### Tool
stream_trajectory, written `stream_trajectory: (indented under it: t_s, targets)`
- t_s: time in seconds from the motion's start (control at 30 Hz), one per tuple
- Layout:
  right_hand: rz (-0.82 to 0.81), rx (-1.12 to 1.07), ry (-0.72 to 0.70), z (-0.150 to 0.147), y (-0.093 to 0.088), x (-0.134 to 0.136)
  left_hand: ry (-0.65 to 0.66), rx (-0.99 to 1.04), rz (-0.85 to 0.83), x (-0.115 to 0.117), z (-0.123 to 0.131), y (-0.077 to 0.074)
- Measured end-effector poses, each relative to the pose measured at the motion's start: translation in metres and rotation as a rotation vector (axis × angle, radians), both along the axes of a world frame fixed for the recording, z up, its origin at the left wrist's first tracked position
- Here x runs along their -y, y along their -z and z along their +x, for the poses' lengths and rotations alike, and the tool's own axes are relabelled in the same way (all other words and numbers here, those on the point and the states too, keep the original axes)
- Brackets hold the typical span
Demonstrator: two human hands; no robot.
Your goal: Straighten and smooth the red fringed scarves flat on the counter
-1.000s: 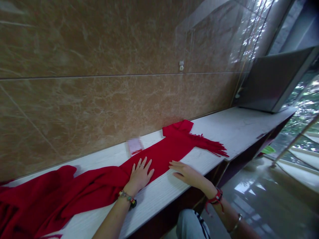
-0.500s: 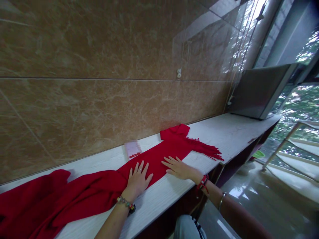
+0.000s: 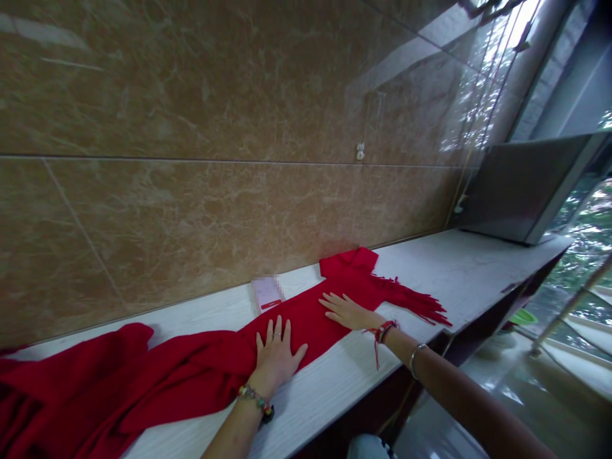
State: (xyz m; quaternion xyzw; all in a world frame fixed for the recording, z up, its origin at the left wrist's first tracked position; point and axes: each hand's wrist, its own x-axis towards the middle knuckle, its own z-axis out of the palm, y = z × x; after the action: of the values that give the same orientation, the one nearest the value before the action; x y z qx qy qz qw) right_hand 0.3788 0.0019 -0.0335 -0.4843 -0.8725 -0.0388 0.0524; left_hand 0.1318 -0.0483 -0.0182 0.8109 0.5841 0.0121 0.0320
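Note:
A long red scarf stretches across the white counter, bunched in folds on the left and flatter in the middle. Its fringed end spreads out at the right, and a folded-over corner lies by the wall. My left hand rests on the flat middle part with fingers spread. To its right, my right hand lies palm down on the scarf, fingers stretched out. Neither hand grips the cloth. Just behind the scarf sits a small pale card or packet, partly blurred, with red on its front edge.
A brown marble-tiled wall runs along the back of the white counter. A large grey box-shaped appliance stands at the far right end. Beyond the counter's front edge are a shiny floor, a railing and a green basin.
The view has shifted, so the whole scene sits farther right and slightly lower. My right hand has slid a little up the scarf, away from its near edge. My left hand stays nearly in place.

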Motion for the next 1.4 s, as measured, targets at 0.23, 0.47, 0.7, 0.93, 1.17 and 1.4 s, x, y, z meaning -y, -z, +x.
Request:
stream_trajectory:
  t_s: [0.23,0.47,0.7,0.93,1.17,1.4]
  targets:
    - [0.092,-0.015,0.07,-0.001,-0.021,-0.004,-0.003,0.013,-0.016,0.0,0.001,0.0]
    - [-0.033,-0.049,-0.156,-0.056,-0.009,-0.015,-0.086,0.011,-0.006,0.001,0.002,-0.001]
    - [0.01,0.017,0.131,0.046,-0.013,-0.054,-0.13,0.013,-0.048,0.001,0.004,-0.003]
    - [0.069,-0.056,0.307,0.065,-0.029,-0.062,-0.124,0.025,-0.052,0.0,0.004,-0.001]
    - [0.019,-0.182,-0.154,-0.05,-0.012,-0.021,-0.105,0.037,-0.052,0.001,0.0,0.0]
    - [-0.048,-0.256,-0.11,-0.061,0.002,-0.012,-0.079,0.038,-0.145,-0.002,-0.009,-0.003]
